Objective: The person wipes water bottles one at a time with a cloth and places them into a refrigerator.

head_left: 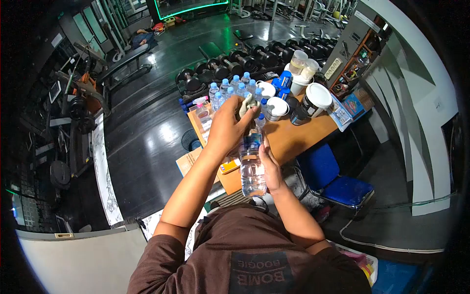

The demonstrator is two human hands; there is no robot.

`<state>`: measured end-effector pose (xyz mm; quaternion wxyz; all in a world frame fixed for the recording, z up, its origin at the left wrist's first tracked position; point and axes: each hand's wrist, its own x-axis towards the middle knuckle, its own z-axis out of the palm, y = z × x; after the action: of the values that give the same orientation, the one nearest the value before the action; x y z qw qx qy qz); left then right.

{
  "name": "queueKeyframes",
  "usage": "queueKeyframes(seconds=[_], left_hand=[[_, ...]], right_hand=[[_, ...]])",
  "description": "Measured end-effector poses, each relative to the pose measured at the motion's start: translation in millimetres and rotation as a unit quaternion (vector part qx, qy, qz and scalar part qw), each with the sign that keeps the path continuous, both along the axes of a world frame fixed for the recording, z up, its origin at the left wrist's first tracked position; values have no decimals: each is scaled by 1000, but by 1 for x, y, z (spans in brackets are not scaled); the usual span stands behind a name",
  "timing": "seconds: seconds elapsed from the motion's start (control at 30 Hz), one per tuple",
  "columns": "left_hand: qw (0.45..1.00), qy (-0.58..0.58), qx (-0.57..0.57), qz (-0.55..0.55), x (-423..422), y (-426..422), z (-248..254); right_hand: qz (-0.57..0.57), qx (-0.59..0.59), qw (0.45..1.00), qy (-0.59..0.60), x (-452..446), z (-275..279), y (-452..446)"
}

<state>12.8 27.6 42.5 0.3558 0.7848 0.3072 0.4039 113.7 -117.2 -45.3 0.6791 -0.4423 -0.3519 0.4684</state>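
Note:
A clear plastic water bottle [253,174] is held upright in front of my chest, its lower half full of clear liquid in view. My right hand [270,169] grips its right side, fingers partly hidden behind it. Raised at the bottle's top, my left hand [228,125] is closed on a pale, crumpled cloth [249,105]. The bottle's cap is hidden by that hand and cloth. Just beyond, several blue-capped water bottles [230,88] stand grouped on the wooden table [293,139]. A bottle with a pink cap [201,110] stands at their left.
White-lidded tubs [319,95] and blue cans [284,81] stand on the table's right side. A blue chair [338,176] sits at the right, close to the table. Behind the table runs a rack of dumbbells [259,56]. A dark mesh bin [191,139] is on the floor at left.

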Motion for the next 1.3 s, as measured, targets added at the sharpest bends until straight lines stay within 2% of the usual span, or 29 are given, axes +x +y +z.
queueKeyframes(seconds=[0.03,0.1,0.17,0.3,0.33,0.37,0.4,0.5,0.57,0.63,0.7,0.73,0.77,0.8,0.83,0.9,1.0,1.03,1.1,1.17,1.23,1.27,1.3], left_hand=[[999,14,46,1,3,3,-7],[999,24,28,-14,5,-3,-19],[998,18,57,1,4,-14,-20],[998,30,-47,-34,-8,-32,-18],[997,28,-59,-43,-9,-37,-22],[998,32,-15,-54,-12,-41,-21],[997,33,-18,-67,-15,-45,-24],[992,62,-52,-94,-21,-48,-20],[988,21,-128,-83,-20,-44,-21],[989,-11,-134,-62,-17,-37,-4],[994,-32,-102,-35,-7,-21,-6],[999,-29,-21,-12,-2,-12,-11],[999,-29,-20,-13,0,-8,-16],[999,12,-38,-20,2,-7,-18],[997,54,-55,-26,3,-6,-19],[999,41,-13,-31,-1,-17,-22],[997,38,-33,-63,-7,-41,-25],[997,49,-22,-57,-10,-49,-29],[996,54,-30,-71,-18,-64,-31],[995,33,-32,-84,-24,-73,-35],[985,28,-111,-129,-32,-73,-29],[987,55,-101,-115,-35,-66,-29],[994,20,-54,-90,-31,-58,-32]], right_hand=[[4,8,1000,-6,-3,1,0],[-15,6,1000,-13,0,-11,0],[-3,-49,997,53,10,-38,0],[-39,-31,997,54,10,-24,1],[-23,-35,994,97,13,-23,0],[-8,-39,989,140,16,-22,2],[-11,7,995,102,19,-24,7],[-5,-19,991,135,27,-41,8],[-5,-9,993,116,24,-33,3],[1,-54,988,148,16,-19,1],[12,-33,993,110,9,-14,0],[-11,-18,998,58,4,-10,1],[-35,-3,999,6,2,-8,1],[-35,-3,999,6,4,-14,0],[-21,-15,1000,18,6,-24,0],[-8,-26,999,31,9,-32,1],[-4,-8,990,142,12,-34,-1],[1,22,991,134,15,-36,2],[-31,-29,987,156,18,-32,2],[-42,-14,988,150,18,-22,3],[-50,1,989,142,18,-24,6],[-33,15,988,151,19,-32,7],[-15,28,987,160,20,-36,7]])
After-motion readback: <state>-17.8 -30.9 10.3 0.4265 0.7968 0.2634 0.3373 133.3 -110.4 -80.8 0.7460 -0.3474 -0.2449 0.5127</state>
